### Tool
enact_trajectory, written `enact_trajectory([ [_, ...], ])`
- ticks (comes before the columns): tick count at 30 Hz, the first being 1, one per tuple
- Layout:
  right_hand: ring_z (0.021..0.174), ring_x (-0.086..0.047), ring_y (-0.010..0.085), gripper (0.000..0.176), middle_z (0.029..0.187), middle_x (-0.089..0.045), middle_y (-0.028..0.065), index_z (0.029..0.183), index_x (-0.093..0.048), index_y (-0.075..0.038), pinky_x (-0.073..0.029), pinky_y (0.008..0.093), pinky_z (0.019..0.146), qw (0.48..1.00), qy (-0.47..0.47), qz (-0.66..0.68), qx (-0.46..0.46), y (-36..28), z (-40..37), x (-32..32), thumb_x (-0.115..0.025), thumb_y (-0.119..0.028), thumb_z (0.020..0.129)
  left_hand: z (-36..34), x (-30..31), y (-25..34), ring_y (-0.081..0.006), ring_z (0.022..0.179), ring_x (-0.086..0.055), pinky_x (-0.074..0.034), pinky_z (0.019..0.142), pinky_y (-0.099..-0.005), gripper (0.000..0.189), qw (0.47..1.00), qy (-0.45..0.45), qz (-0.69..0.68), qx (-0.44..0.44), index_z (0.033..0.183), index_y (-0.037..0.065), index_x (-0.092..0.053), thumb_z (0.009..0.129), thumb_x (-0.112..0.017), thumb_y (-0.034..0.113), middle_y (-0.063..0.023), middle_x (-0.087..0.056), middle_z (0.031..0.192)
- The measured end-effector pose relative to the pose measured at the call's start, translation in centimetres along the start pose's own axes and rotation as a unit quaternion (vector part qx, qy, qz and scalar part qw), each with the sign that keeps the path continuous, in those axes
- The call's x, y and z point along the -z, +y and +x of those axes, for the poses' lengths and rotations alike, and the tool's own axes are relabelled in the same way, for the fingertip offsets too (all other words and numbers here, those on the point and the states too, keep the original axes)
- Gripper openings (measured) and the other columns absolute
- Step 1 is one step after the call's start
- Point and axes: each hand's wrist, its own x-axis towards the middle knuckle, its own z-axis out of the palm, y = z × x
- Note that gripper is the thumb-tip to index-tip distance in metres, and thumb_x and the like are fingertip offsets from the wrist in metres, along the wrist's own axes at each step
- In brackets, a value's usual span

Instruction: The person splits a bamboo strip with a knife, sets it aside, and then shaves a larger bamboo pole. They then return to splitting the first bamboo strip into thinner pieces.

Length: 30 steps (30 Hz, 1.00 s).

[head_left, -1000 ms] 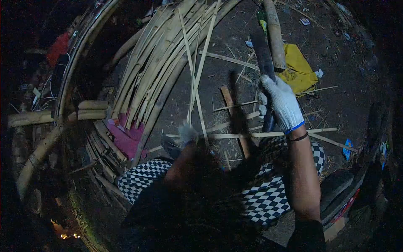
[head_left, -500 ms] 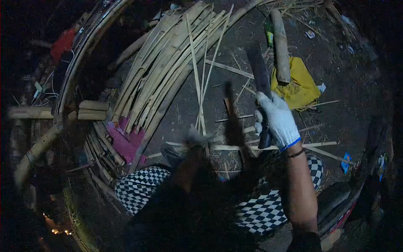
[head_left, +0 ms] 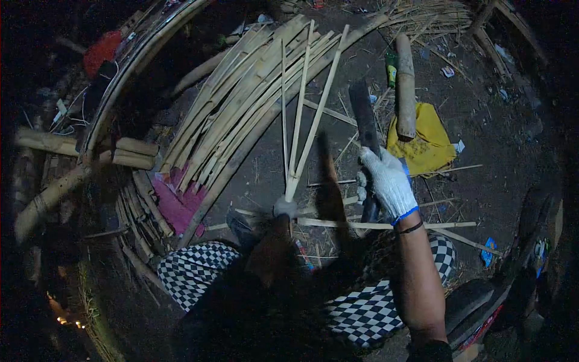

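Note:
My right hand (head_left: 389, 184), in a white knit glove with a blue cuff, is wrapped round the handle of a machete (head_left: 363, 111). Its wide dark blade points away from me. Near the middle, my left hand (head_left: 285, 208) is closed round the lower end of a split bamboo strip (head_left: 309, 120). Above that fist the bamboo fans out into three thin lengths. Shadow hides most of the left fingers. The blade is to the right of the strip, apart from it.
A big stack of bamboo slats (head_left: 241, 90) lies at upper left, over a pink cloth (head_left: 181, 205). Right of centre, a bamboo log (head_left: 406, 84) rests on a yellow sack (head_left: 425, 148). Loose strips (head_left: 344, 224) cross the dirt before my checkered trousers (head_left: 368, 317). A small fire glows at lower left.
The bamboo lengths above my left hand stand wider apart at the top. My gloved right hand and the machete have moved slightly left and down in view, and the whole view has shifted.

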Motion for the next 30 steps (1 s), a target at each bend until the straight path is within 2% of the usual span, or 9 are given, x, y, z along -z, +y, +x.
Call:
enact_trajectory([
  [4,0.038,-0.046,0.0138,0.017,0.055,-0.047,0.0017,0.091,-0.048,-0.007,-0.040,0.0279,0.036,1.000,0.005,-0.021,0.017,-0.6,0.0,0.1,-0.050,-0.024,0.094,-0.8,-0.3,-0.1,-0.0313,0.104,-0.059,-0.045,0.086,-0.0471,0.067,0.999,-0.018,-0.037,0.007,0.122,0.002,-0.054,0.077,-0.065,0.050,-0.0222,-0.061,0.113],
  [6,0.039,-0.046,0.0136,0.017,0.056,-0.048,0.0020,0.094,-0.048,-0.007,-0.041,0.0275,0.036,0.999,0.000,-0.025,0.020,-0.8,-0.1,0.0,-0.050,-0.024,0.094,-5.3,-1.5,4.4,-0.0401,0.084,-0.063,-0.049,0.073,-0.0449,0.043,0.951,0.220,0.206,-0.066,0.106,0.004,-0.058,0.081,-0.063,0.038,-0.0223,-0.065,0.090],
  [10,0.040,-0.046,0.0125,0.017,0.057,-0.047,0.0013,0.094,-0.048,-0.008,-0.041,0.0267,0.037,0.999,-0.004,-0.006,0.034,-0.6,0.0,0.2,-0.051,-0.024,0.093,-10.1,-0.7,8.9,-0.0386,0.081,-0.063,-0.048,0.068,-0.0465,0.030,0.885,0.342,0.316,-0.019,0.095,0.008,-0.061,0.081,-0.062,0.034,-0.0206,-0.065,0.091],
  [12,0.040,-0.045,0.0120,0.017,0.057,-0.047,0.0010,0.094,-0.049,-0.008,-0.041,0.0264,0.037,0.999,-0.014,0.008,0.043,-0.5,0.4,0.1,-0.051,-0.025,0.093,-13.0,0.0,11.2,-0.0393,0.088,-0.061,-0.047,0.076,-0.0486,0.036,0.880,0.346,0.326,0.021,0.108,0.009,-0.059,0.083,-0.060,0.036,-0.0198,-0.064,0.090],
  [16,0.042,-0.048,0.0134,0.021,0.057,-0.049,0.0027,0.090,-0.051,-0.005,-0.042,0.0283,0.039,0.997,-0.011,-0.041,0.058,0.0,0.2,0.3,-0.052,-0.026,0.092,-12.7,3.3,8.1,-0.0387,0.078,-0.062,-0.048,0.068,-0.0493,0.022,0.781,0.496,0.349,-0.146,0.093,0.011,-0.063,0.080,-0.062,0.029,-0.0175,-0.064,0.080],
  [20,0.044,-0.048,0.0119,0.022,0.059,-0.049,0.0018,0.092,-0.054,-0.004,-0.042,0.0277,0.039,0.984,-0.033,-0.114,0.130,1.5,1.9,0.4,-0.053,-0.027,0.091,-14.3,7.1,11.1,-0.0381,0.077,-0.063,-0.048,0.069,-0.0491,0.023,0.775,0.506,0.354,-0.132,0.097,0.011,-0.062,0.079,-0.063,0.025,-0.0162,-0.064,0.080],
  [23,0.044,-0.048,0.0110,0.021,0.059,-0.050,0.0013,0.091,-0.053,-0.005,-0.041,0.0261,0.040,0.996,-0.039,-0.051,0.055,0.2,-0.9,-0.7,-0.053,-0.026,0.092,-15.8,10.1,13.8,-0.0373,0.085,-0.062,-0.047,0.075,-0.0473,0.025,0.777,0.501,0.371,-0.087,0.100,0.010,-0.062,0.077,-0.063,0.019,-0.0162,-0.064,0.089],
  [25,0.042,-0.046,0.0108,0.019,0.058,-0.049,0.0004,0.092,-0.051,-0.007,-0.040,0.0251,0.040,0.996,-0.050,-0.047,0.057,0.4,-0.8,-0.6,-0.054,-0.026,0.092,-15.7,12.7,14.8,-0.0354,0.094,-0.059,-0.046,0.080,-0.0447,0.029,0.723,0.549,0.373,-0.190,0.104,0.010,-0.060,0.075,-0.062,0.013,-0.0171,-0.062,0.100],
  [30,0.043,-0.046,0.0110,0.019,0.058,-0.049,0.0004,0.093,-0.051,-0.007,-0.040,0.0254,0.039,0.991,-0.063,-0.077,0.089,0.6,-0.8,-0.9,-0.054,-0.026,0.092,-17.1,18.7,17.8,-0.0354,0.092,-0.057,-0.046,0.078,-0.0445,0.030,0.666,0.547,0.454,-0.227,0.102,0.009,-0.059,0.072,-0.058,0.005,-0.0168,-0.060,0.098],
])
